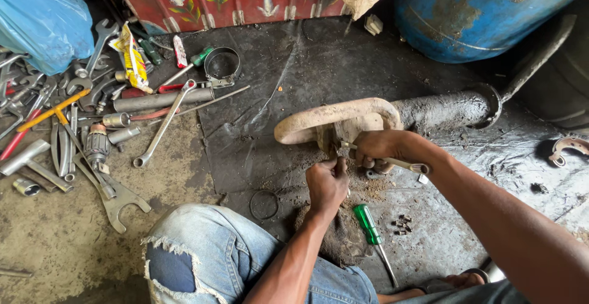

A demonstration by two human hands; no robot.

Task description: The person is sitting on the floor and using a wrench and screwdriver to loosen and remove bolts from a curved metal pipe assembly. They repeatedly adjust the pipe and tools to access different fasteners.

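Head view: person sits on a grimy floor point(257, 132), working on a rusty exhaust pipe point(343, 117) lying just ahead of the knees, its curved end joined to a dark muffler body point(448, 107). Right hand point(377, 147) has fingers wrapped tight round a spanner point(399, 164) at the pipe's joint. Left hand point(326, 184) has fingers curled shut, pinching something small at the same joint; what it is, cannot tell. Pipe looks heavy, stiff steel, rough with rust, so not slippery but dirty; best gripped on the curved tube near the bend. Green-handled screwdriver point(368, 223) and loose bolts point(402, 224) lie near. Pile of spanners point(92, 114) well apart to the left.
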